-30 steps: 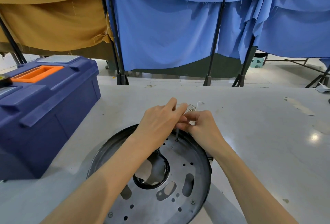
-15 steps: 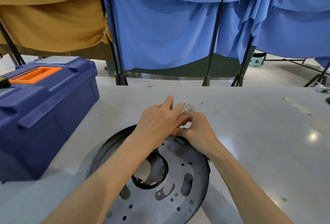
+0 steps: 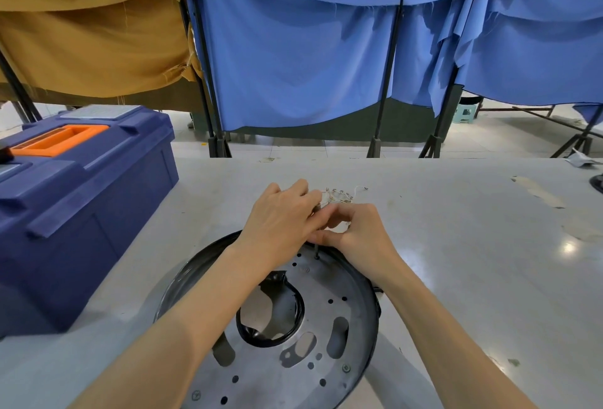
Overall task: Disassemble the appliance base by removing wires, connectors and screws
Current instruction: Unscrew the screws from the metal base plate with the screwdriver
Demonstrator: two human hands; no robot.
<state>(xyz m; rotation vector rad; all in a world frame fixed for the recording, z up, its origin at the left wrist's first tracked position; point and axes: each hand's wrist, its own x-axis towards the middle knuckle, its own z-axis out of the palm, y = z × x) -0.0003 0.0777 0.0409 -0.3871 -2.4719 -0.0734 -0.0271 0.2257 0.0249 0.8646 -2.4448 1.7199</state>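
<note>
Left hand [image 3: 280,218], right hand [image 3: 363,237]: pinching grip on thin white wires [image 3: 339,195] over round perforated metal base [image 3: 354,281]

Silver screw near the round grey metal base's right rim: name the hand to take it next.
Right hand. It and the left hand pinch the white wire bundle, but the silver screw lies nearer the right forearm; left would cross.

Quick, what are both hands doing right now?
Left hand: pinches the white wires.
Right hand: curled, pinching the same wires above the base.
</note>
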